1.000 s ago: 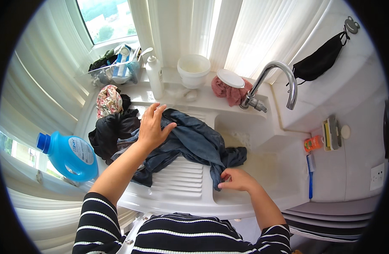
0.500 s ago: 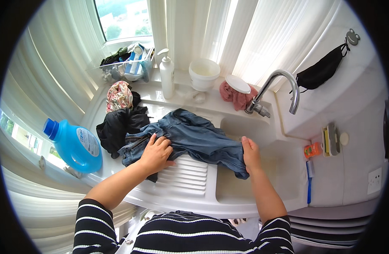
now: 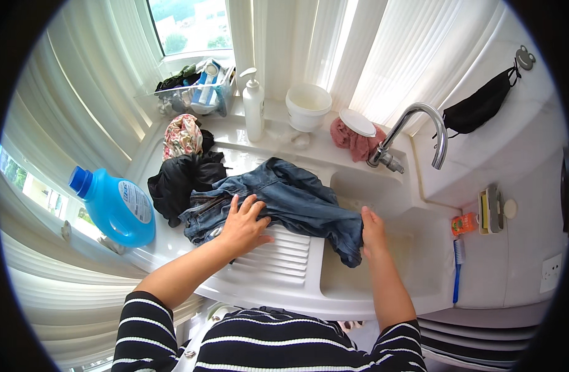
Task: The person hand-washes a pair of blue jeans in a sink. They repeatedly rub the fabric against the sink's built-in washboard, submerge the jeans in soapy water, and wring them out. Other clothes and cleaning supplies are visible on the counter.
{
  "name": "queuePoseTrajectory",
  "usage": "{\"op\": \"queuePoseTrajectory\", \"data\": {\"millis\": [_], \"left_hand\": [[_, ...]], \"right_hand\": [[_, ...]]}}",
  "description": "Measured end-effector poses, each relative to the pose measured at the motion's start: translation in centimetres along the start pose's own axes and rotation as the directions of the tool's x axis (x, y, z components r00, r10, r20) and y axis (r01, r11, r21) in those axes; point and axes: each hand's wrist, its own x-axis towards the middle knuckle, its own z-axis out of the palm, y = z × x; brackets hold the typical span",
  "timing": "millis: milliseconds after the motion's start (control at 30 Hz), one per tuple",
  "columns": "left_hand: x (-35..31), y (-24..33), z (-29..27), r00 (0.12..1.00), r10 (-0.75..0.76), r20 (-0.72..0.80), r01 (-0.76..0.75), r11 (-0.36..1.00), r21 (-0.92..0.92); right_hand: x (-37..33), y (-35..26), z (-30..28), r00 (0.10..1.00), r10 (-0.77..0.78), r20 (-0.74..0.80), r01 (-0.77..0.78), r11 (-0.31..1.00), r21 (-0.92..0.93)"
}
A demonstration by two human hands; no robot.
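Observation:
A wet-looking blue denim garment (image 3: 297, 195) with a zip near its left end lies across the ribbed washboard (image 3: 284, 254) of a white laundry sink (image 3: 359, 304), its right end hanging over the basin. My left hand (image 3: 244, 229) rests on the cloth near the zip, fingers spread and gripping nothing. At the garment's right end, my right hand (image 3: 374, 232) pinches the cloth between thumb and fingers above the basin. Black cloth (image 3: 182, 180) and a floral cloth (image 3: 182, 136) are heaped just beyond the zip end.
A blue detergent jug (image 3: 120, 208) stands at the left. Along the back are a clear bin (image 3: 216, 102), a white pump bottle (image 3: 253, 111), a white tub (image 3: 308, 108), a pink cloth (image 3: 356, 142) and a curved faucet (image 3: 441, 139). A blue-handled brush (image 3: 457, 273) lies right of the basin.
My left hand has lifted slightly and its fingers have spread wider over the denim. My right hand keeps its hold on the end, which droops lower. The whole view has shifted a little.

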Motion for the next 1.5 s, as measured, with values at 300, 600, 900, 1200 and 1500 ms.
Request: {"op": "queuePoseTrajectory", "data": {"millis": [300,600,900,1200,1500], "left_hand": [[-0.7,-2.5,-2.8,0.987,0.105,-0.124,-0.117,0.988,-0.097],[-5.9,-5.7,-10.2,0.941,-0.022,0.339,0.015,1.0,0.022],[1.0,0.3,-2.5,0.982,-0.017,0.186,0.016,1.0,0.01],[2.8,-1.0,-1.7,0.93,-0.234,0.284,0.202,0.97,0.136],[2.6,-1.1,-0.6,0.981,-0.122,0.153,0.114,0.992,0.06]], "right_hand": [[0.5,0.2,-2.4,0.992,-0.087,0.089,0.096,0.99,-0.107],[-2.0,3.4,-3.7,0.908,0.108,0.405,0.242,0.654,-0.717],[1.0,10.5,-1.9,0.804,0.325,0.498,0.313,0.481,-0.819],[-1.6,8.8,-7.8,0.455,0.836,0.307,0.229,0.223,-0.947],[4.2,8.0,0.1,0.946,-0.217,0.239,0.319,0.518,-0.794]]}}
